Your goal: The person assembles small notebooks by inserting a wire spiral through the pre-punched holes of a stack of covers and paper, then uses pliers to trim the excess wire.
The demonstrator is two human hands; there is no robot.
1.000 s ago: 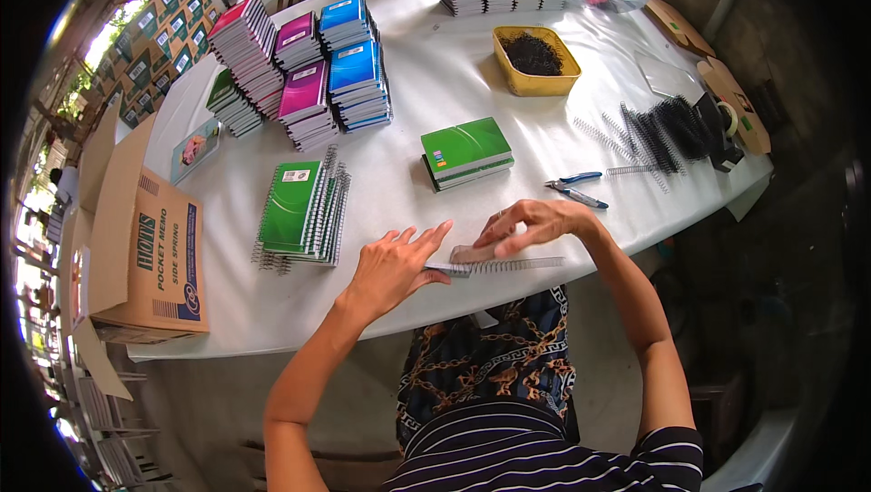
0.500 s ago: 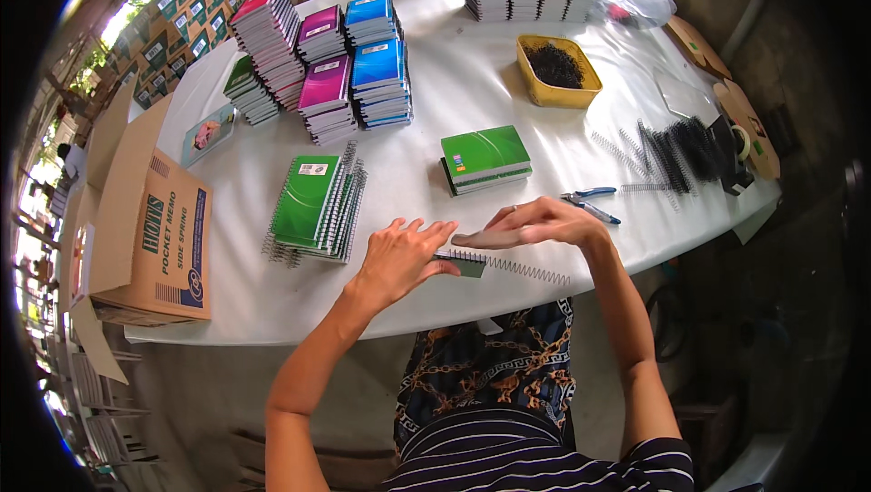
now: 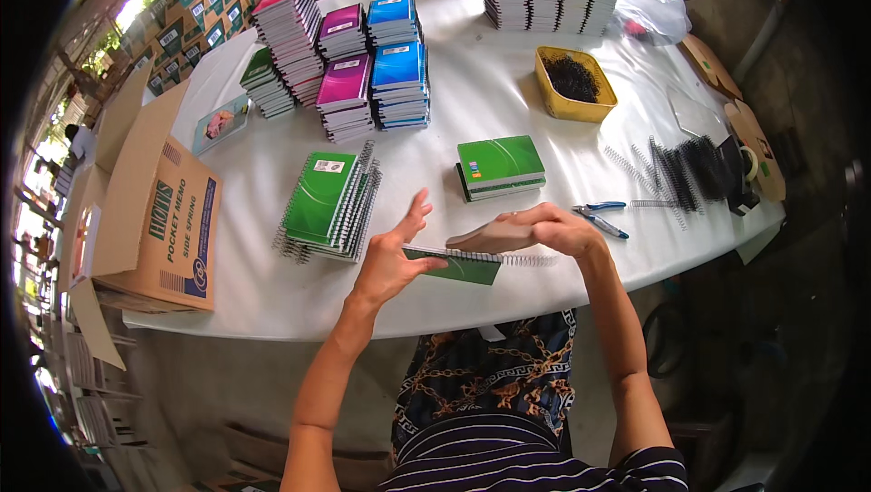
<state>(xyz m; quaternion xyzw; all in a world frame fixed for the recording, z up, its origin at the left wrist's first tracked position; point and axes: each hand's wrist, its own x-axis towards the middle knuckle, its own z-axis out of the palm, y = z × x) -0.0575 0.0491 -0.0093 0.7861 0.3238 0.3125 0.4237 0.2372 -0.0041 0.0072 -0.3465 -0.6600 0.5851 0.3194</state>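
Observation:
A green notebook (image 3: 463,270) is tilted near the table's front edge, its punched long edge uppermost. My left hand (image 3: 388,260) is at its left end, thumb across the cover and the forefinger side raised; the other fingers are partly hidden. A wire-thin spiral coil (image 3: 529,261) runs along that edge and sticks out at the right, blurred. Over the coil, my right hand (image 3: 564,231) has its fingers stretched flat towards the left. They look grey-brown and smeared; whether something thin lies under them I cannot make out. Pliers (image 3: 601,218) with blue handles lie to the right.
Green spiral notebooks (image 3: 318,197) are stacked at left, beside a cardboard box (image 3: 172,229). Another green stack (image 3: 501,161) stands ahead. Behind are magenta (image 3: 345,83), blue (image 3: 399,65) and red (image 3: 288,34) stacks, a yellow tub (image 3: 578,109) and, at right, loose black coils (image 3: 685,170).
My left fingers have lifted off the notebook's top edge, while the thumb stays on its cover. Less of the coil sticks out at the right. The whole view has shifted slightly.

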